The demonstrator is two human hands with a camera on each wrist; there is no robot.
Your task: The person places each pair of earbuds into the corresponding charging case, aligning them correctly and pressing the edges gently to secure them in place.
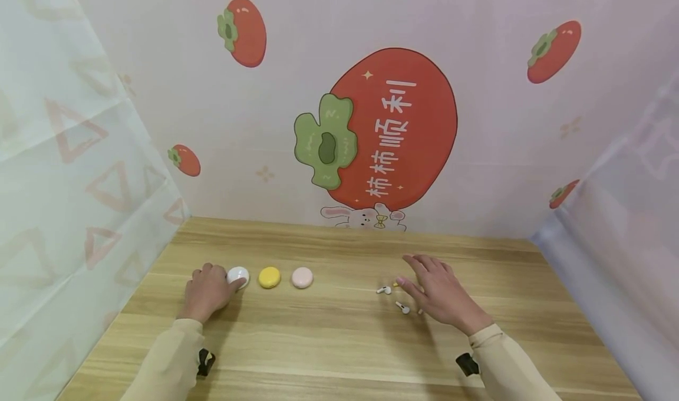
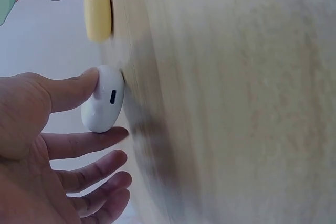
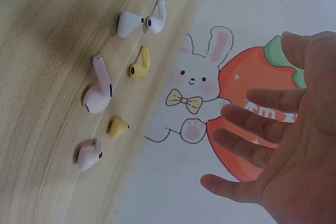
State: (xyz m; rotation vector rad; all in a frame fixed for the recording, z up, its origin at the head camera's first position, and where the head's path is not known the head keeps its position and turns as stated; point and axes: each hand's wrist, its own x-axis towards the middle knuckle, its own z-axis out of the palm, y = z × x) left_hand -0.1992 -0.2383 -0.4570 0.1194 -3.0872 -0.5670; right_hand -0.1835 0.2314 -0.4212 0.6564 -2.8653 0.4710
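- Your left hand (image 1: 205, 290) pinches the white earbud case (image 2: 104, 111), nearer the tabletop's (image 1: 318, 348) left edge; yellow case (image 1: 269, 277) and pink case (image 1: 302, 278) sit beside.
- Your right hand (image 1: 442, 295) holds nothing.
- Looks early: six earbuds (image 3: 95, 100) lie loose nearer the right edge; cases look closed.

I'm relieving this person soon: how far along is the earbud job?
Done, it seems: yellow charging case and pink charging case line up with the white charging case, all looking closed. In hand: the left hand grips the white one; the empty right hand hovers over the tabletop. Remaining, probably: casing the two white earbuds, two yellow earbuds and two pink earbuds, all lying loose.
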